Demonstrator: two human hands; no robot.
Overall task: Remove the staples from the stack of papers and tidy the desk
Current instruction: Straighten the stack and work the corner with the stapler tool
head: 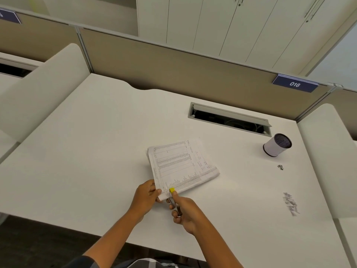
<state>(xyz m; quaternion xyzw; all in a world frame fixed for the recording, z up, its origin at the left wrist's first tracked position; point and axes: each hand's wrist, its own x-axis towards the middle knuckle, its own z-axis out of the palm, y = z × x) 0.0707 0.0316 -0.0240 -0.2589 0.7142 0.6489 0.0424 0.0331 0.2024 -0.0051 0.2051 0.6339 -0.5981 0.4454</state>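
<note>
A stack of printed papers [183, 167] lies on the white desk [92, 151], near the middle. My left hand [145, 196] pinches the stack's near corner. My right hand [185, 211] grips a metal staple remover with a yellow tip [172, 190]; the tip rests on the paper's near edge, right beside my left fingers. A few pulled staples [280, 167] lie loose at the right, and a larger scatter of staples [291, 204] lies nearer the right front.
A white pen cup with a dark mesh inside [276, 145] stands at the right. An open cable slot [229, 118] sits behind the papers. Beige partition panels [173, 66] enclose the desk; a "016" tag [295, 84] hangs at the back right.
</note>
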